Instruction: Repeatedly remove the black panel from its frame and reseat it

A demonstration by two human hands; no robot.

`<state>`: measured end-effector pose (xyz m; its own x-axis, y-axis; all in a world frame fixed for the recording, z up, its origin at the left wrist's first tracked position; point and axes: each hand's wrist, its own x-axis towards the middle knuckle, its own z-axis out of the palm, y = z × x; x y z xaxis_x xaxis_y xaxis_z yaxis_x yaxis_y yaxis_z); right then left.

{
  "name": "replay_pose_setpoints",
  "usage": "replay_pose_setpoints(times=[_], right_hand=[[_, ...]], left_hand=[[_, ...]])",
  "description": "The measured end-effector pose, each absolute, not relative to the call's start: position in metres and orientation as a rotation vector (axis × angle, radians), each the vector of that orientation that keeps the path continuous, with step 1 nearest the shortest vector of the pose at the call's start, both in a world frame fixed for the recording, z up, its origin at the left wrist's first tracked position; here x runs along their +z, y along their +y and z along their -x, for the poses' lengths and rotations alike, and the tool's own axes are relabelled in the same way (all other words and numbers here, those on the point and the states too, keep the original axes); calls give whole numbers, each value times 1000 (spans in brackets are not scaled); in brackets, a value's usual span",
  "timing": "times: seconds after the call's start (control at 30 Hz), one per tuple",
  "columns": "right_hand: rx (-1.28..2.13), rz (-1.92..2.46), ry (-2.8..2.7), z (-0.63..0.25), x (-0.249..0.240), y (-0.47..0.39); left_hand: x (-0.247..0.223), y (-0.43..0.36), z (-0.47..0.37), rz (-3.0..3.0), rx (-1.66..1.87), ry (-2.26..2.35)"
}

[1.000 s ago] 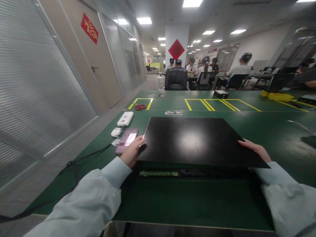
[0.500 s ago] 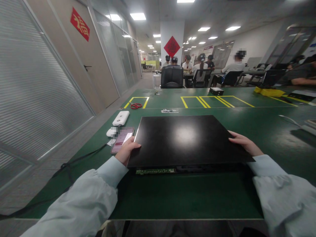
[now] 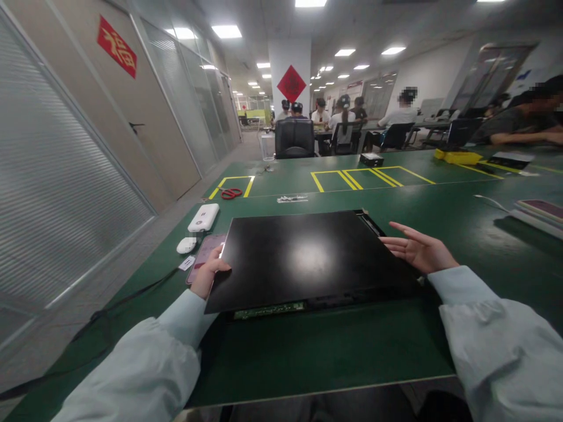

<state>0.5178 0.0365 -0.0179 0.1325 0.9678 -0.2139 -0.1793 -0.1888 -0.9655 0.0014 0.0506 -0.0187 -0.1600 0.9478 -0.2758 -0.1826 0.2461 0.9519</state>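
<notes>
A flat black display panel [image 3: 272, 258] lies in front of me, light glaring off its surface. My left hand [image 3: 210, 273] grips its left edge, thumb on top and fingers hidden beneath. At the right side, my right hand [image 3: 417, 249] has its fingers stretched out, the tips close to the panel's edge; whether they touch it I cannot tell. Under the panel's near edge shows a green circuit board [image 3: 268, 310]. A dark frame strip [image 3: 369, 224] sticks out at the far right corner. Partly behind my left hand lies a phone [image 3: 204, 258].
On the green table [image 3: 329, 351], a white power bank [image 3: 203, 217] and a white mouse-like object [image 3: 186, 245] sit to the left. Red scissors [image 3: 231, 193] are farther back. Stacked devices [image 3: 539, 214] stand at right. A black strap [image 3: 127, 291] crosses the left edge.
My right hand has let go of the panel's right edge and its fingers have spread. The panel's right side has shifted, baring the dark strip underneath. My view has turned slightly right.
</notes>
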Motion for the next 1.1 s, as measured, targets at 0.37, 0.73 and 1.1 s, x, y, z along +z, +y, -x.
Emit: replay_pose_setpoints(times=[0.37, 0.73, 1.1], right_hand=[[1093, 1371, -968, -515, -20, 30], [966, 1466, -1038, -520, -27, 37], [981, 1468, -911, -519, -29, 36]], left_hand=[[-17, 40, -12, -969, 1296, 1372], [-14, 39, -28, -948, 1257, 1260], [-23, 39, -41, -1057, 1187, 1180]])
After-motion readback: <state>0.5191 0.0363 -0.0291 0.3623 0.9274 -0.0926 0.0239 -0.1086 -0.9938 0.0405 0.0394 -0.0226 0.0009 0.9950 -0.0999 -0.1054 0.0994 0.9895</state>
